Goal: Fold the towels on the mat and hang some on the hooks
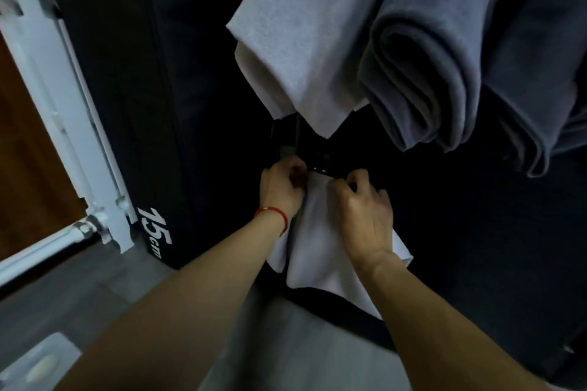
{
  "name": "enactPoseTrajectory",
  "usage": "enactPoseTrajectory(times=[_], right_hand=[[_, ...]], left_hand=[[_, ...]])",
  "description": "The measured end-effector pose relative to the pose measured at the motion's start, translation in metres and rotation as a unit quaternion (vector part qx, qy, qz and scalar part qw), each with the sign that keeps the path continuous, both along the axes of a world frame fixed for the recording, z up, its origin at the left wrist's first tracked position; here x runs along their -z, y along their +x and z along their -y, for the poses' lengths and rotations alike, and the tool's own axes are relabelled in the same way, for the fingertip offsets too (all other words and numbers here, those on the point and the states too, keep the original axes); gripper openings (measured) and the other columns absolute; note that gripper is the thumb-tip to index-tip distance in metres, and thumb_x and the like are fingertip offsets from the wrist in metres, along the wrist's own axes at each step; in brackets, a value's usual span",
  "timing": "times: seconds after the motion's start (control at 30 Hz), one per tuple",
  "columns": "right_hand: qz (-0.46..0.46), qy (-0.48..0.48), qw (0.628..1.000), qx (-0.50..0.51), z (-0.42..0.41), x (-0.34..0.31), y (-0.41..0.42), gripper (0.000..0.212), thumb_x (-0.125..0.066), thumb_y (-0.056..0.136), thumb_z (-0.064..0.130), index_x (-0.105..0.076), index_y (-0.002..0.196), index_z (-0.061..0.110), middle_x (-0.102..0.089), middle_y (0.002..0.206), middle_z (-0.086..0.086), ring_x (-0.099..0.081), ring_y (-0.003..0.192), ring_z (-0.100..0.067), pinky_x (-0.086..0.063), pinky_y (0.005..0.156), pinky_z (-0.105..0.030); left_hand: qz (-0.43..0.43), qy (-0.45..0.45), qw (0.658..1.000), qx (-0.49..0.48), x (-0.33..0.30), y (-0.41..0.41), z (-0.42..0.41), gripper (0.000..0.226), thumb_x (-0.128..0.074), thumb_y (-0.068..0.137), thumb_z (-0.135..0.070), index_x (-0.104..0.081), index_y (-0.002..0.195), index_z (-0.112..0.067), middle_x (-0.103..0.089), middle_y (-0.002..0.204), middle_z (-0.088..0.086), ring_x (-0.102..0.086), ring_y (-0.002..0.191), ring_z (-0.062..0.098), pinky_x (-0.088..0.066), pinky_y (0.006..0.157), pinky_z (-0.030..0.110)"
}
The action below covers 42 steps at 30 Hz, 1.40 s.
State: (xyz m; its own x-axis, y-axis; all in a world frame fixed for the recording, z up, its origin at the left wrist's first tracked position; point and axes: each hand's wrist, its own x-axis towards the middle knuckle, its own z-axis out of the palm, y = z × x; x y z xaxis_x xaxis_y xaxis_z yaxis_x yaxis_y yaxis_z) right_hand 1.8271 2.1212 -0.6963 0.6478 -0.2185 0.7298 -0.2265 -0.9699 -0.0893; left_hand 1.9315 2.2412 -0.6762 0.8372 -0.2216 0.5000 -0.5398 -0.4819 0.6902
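Head cam is all there is here, looking down at both hands working right up against a black panel. The left hand (281, 187) and right hand (362, 209) each pinch the top edge of a white towel (317, 251) with curled fingers, holding it up at a small dark hook (319, 165) that's honestly hard to make out against the black. The rest of the towel just drapes down between the forearms. My take on doing this bit well: keep the edge bunched tight between the two pinches, seat that bunch fully over the hook, and only let go once the cloth bears its own weight, otherwise it'll probably slide straight off. Counting stuff: three towels I can tell apart, the one in hand plus two hanging above it, a white hanging towel (305, 41) and a grey hanging towel (428, 57) next to it. There might be more grey cloth off to the right, can't tell. One hook visible, one red string bracelet (273, 214) on the left wrist.
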Motion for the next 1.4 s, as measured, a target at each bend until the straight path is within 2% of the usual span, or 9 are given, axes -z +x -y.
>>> enactPoseTrajectory(times=[0.23, 0.4, 0.5, 0.6, 0.77, 0.87, 1.03, 1.2, 1.4], right_hand=[[-0.060, 0.075, 0.995, -0.018, -0.015, 0.032, -0.005, 0.040, -0.063, 0.094, 0.024, -0.057, 0.133, 0.024, -0.049, 0.118, -0.003, -0.057, 0.093, -0.024, -0.038, 0.081, -0.037], [-0.041, 0.066, 0.996, 0.037, -0.035, 0.041, -0.006, 0.036, -0.068, 0.089, 0.021, -0.064, 0.125, 0.023, -0.051, 0.125, -0.007, -0.044, 0.112, -0.031, -0.037, 0.090, -0.048], [-0.074, 0.127, 0.989, -0.003, -0.034, 0.054, -0.007, 0.037, -0.054, 0.097, 0.025, -0.057, 0.134, 0.027, -0.055, 0.128, -0.001, -0.047, 0.117, -0.024, -0.030, 0.094, -0.043], [-0.095, 0.211, 0.970, -0.072, -0.033, 0.067, -0.014, 0.036, -0.046, 0.101, 0.028, -0.050, 0.136, 0.031, -0.057, 0.133, 0.009, -0.049, 0.125, -0.014, -0.027, 0.103, -0.040], [-0.177, 0.306, 0.925, -0.137, -0.029, 0.086, -0.026, 0.035, -0.042, 0.102, 0.032, -0.042, 0.138, 0.029, -0.061, 0.121, 0.006, -0.061, 0.105, -0.014, -0.049, 0.093, -0.039], [-0.187, 0.382, 0.885, -0.190, -0.019, 0.095, -0.034, 0.044, -0.044, 0.104, 0.026, -0.042, 0.148, 0.032, -0.048, 0.146, 0.006, -0.054, 0.124, -0.012, -0.048, 0.108, -0.037], [-0.286, 0.330, 0.883, -0.169, -0.005, 0.106, -0.049, 0.065, -0.045, 0.107, 0.028, -0.013, 0.163, 0.029, -0.009, 0.171, 0.002, -0.028, 0.152, -0.021, -0.027, 0.121, -0.032], [-0.312, 0.329, 0.879, -0.144, 0.003, 0.106, -0.073, 0.068, -0.053, 0.102, 0.029, -0.019, 0.160, 0.034, -0.030, 0.162, 0.001, -0.045, 0.140, -0.028, -0.042, 0.114, -0.045], [-0.303, 0.279, 0.899, -0.149, 0.019, 0.091, -0.124, 0.051, -0.052, 0.103, 0.029, -0.040, 0.152, 0.030, -0.046, 0.151, 0.006, -0.052, 0.132, -0.015, -0.046, 0.108, -0.031]], left_hand=[[0.020, -0.008, 0.998, 0.057, 0.033, -0.009, -0.006, 0.012, -0.067, 0.095, -0.019, -0.075, 0.103, -0.016, -0.074, 0.093, 0.001, -0.068, 0.086, 0.012, -0.054, 0.075, 0.018], [0.032, 0.082, 0.995, 0.041, 0.047, 0.006, -0.009, 0.019, -0.060, 0.093, -0.041, -0.072, 0.097, -0.028, -0.067, 0.096, 0.002, -0.065, 0.090, 0.023, -0.056, 0.079, 0.039], [-0.059, 0.025, 0.994, 0.089, 0.041, -0.012, -0.009, 0.028, -0.057, 0.093, -0.027, -0.068, 0.117, -0.017, -0.063, 0.112, 0.001, -0.062, 0.110, 0.025, -0.048, 0.095, 0.031], [-0.140, -0.010, 0.982, 0.125, 0.041, -0.021, -0.010, 0.037, -0.058, 0.094, -0.020, -0.057, 0.131, -0.017, -0.061, 0.115, -0.002, -0.061, 0.111, 0.019, -0.042, 0.087, 0.021], [-0.139, 0.030, 0.984, 0.109, 0.050, -0.030, -0.007, 0.066, -0.072, 0.089, -0.043, -0.038, 0.142, -0.023, -0.055, 0.119, -0.009, -0.057, 0.107, 0.010, -0.042, 0.084, 0.019], [-0.149, 0.044, 0.985, 0.073, 0.068, -0.039, -0.004, 0.067, -0.074, 0.087, -0.040, -0.037, 0.140, -0.021, -0.058, 0.117, -0.002, -0.062, 0.109, 0.020, -0.046, 0.081, 0.025], [-0.163, 0.057, 0.985, 0.026, 0.093, -0.051, -0.006, 0.091, -0.080, 0.078, -0.052, -0.028, 0.146, -0.023, -0.055, 0.138, 0.008, -0.058, 0.123, 0.029, -0.053, 0.094, 0.039], [-0.098, 0.101, 0.988, 0.069, 0.102, -0.067, -0.024, 0.136, -0.082, 0.063, -0.066, 0.013, 0.157, -0.039, -0.013, 0.166, 0.000, -0.022, 0.151, 0.024, -0.031, 0.120, 0.049], [-0.079, -0.006, 0.995, 0.056, 0.082, -0.120, -0.054, 0.120, -0.084, 0.069, -0.056, -0.004, 0.157, -0.045, -0.021, 0.162, -0.007, -0.024, 0.147, 0.012, -0.032, 0.116, 0.040]])
